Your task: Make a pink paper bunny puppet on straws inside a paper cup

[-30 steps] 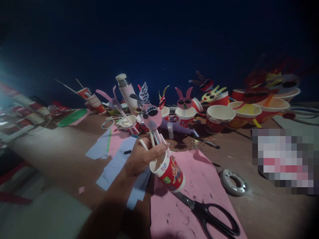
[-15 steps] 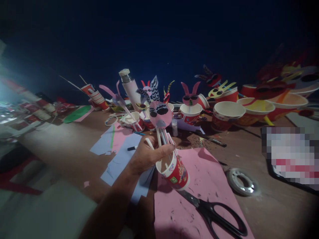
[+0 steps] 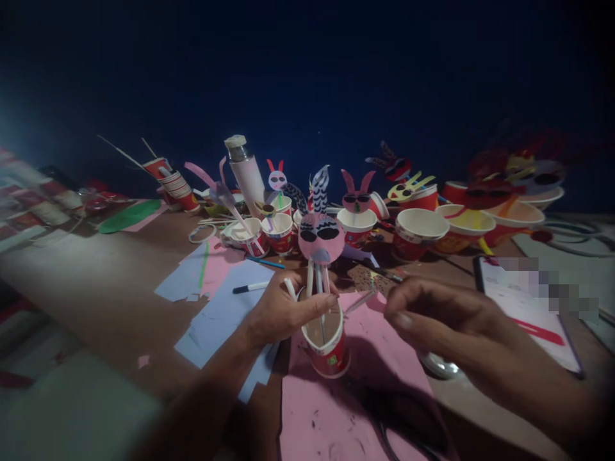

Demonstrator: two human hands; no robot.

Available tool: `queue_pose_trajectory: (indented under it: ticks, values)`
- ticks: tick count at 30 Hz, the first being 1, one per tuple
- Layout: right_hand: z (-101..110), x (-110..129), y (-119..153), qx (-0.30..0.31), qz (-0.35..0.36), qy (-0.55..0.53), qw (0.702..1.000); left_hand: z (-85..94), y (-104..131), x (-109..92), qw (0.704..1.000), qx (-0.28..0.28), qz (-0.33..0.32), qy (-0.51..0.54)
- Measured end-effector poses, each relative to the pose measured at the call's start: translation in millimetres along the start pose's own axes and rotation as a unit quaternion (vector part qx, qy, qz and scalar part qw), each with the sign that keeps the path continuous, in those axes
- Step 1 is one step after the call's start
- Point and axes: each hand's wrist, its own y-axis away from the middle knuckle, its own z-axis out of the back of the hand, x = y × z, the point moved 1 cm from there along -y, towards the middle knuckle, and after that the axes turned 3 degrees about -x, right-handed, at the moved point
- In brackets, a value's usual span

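My left hand is closed around the upper side of a red and white paper cup, its thumb lying across straws that stand in the cup. On top of the straws sits a pink paper rabbit face with dark glasses and black-marked ears. Right of the cup, my right hand has thumb and fingers pinched together; what they hold, if anything, cannot be made out. A thin pale strip shows between the cup and those fingertips. Black-handled scissors lie in shadow on pink paper below.
Behind stand several paper cups with paper animal faces, and a white flask. Bluish paper pieces and a marker lie left. At right are a phone and a roll of clear tape, partly covered by my right hand.
My right hand has come into view from the right, beside the cup. The cup in my left hand is more upright. The whole view has shifted slightly.
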Motion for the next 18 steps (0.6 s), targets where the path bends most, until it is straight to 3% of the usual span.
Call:
queue_pose_trajectory:
  ticks: [3,6,10,15,18]
  values:
    - [-4,6,-11,-0.008,-0.004,-0.020,1.000,-1.0,0,1,1.000,0.017,0.008,0.007]
    - [-5,-4,-19,-0.017,-0.019,-0.034,0.999,-2.7,-1,3,0.998,0.036,0.025,0.034]
    - [-8,-15,-20,0.039,-0.016,-0.060,0.997,-5.1,-1,4,0.999,0.029,0.023,0.024]
    - [-13,-11,-11,0.114,0.009,-0.062,0.991,-7.3,-1,2,1.000,0.014,0.015,-0.015]
    - [-14,-9,-9,0.115,0.033,-0.034,0.992,-8.5,-1,4,0.999,0.032,0.028,0.002]
